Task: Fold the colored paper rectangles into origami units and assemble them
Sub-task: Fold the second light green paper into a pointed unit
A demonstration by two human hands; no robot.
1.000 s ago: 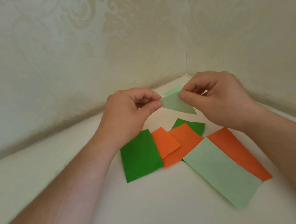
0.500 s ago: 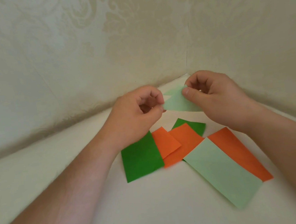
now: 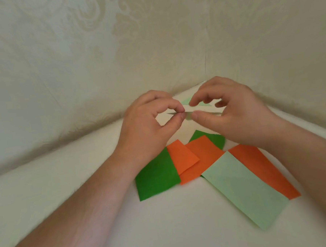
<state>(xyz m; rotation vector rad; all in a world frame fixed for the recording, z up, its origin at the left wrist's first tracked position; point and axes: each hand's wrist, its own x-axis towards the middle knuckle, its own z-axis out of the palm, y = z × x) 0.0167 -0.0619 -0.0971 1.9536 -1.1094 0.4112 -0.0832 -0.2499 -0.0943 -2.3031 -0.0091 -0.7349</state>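
We have turned the pale green piece [image 3: 188,101] edge-on between our hands, left hand [image 3: 150,124] pinching it, right hand [image 3: 230,112] loosely around it, suggesting another fold is starting.

The sheets at lower centre of the frame are thin matt paper with no gloss: a dark green sheet [image 3: 156,178], two orange sheets [image 3: 183,157] [image 3: 262,169] and a long pale green sheet [image 3: 244,190], all smooth and flat. The white tabletop [image 3: 45,190] looks matt and faintly textured. The wall [image 3: 71,52] behind carries a cream covering with a raised, slightly sheeny floral pattern.
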